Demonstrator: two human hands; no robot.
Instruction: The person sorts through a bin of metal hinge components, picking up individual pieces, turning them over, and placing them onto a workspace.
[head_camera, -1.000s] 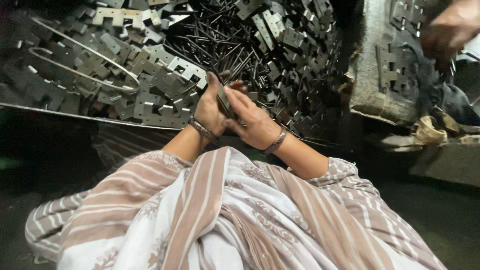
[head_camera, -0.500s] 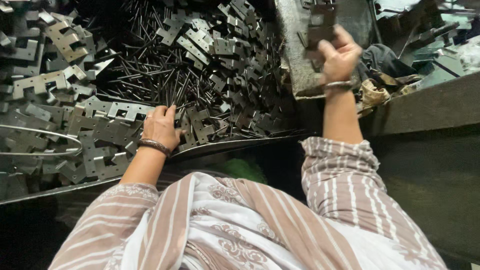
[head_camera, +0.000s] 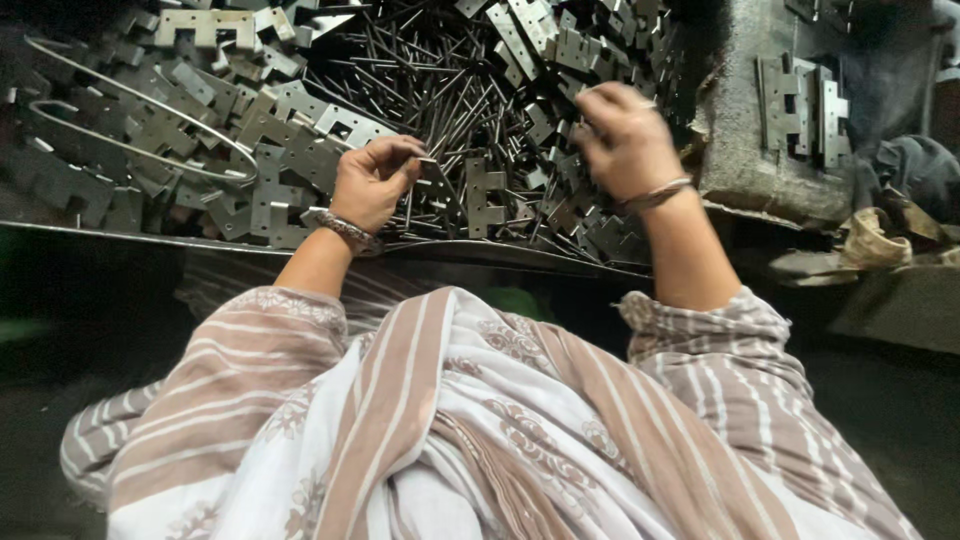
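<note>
Pins (head_camera: 440, 105) lie in a dark heap just above both hands, w/ hinge plates (head_camera: 250, 130) spread round it on the tray (head_camera: 120, 240). Head view only: left hand (head_camera: 372, 182) pinches one thin pin at its fingertips, low over the heap. Right hand (head_camera: 625, 135) is curled shut, blurred; can't tell if it grips anything. Finished hinges (head_camera: 800, 105), a few, sit on a block (head_camera: 740, 170) right of the right hand. Judging by that, little is done; most plates & pins are left loose. Wire loop (head_camera: 130, 135) lies left of the left hand.
</note>
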